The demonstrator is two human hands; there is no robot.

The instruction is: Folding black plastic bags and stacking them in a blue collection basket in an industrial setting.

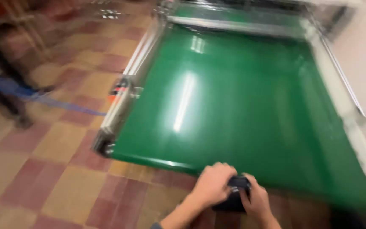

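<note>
A small dark object (235, 193), blurred and partly hidden, is gripped between both hands just off the near edge of the green conveyor belt (242, 106), above the tiled floor (43, 169). The left hand (212, 184) is curled over its top, fingers closed; the right hand (257, 199) is wrapped around its right side. It appears light and probably soft, and is best held by its sides.
</note>
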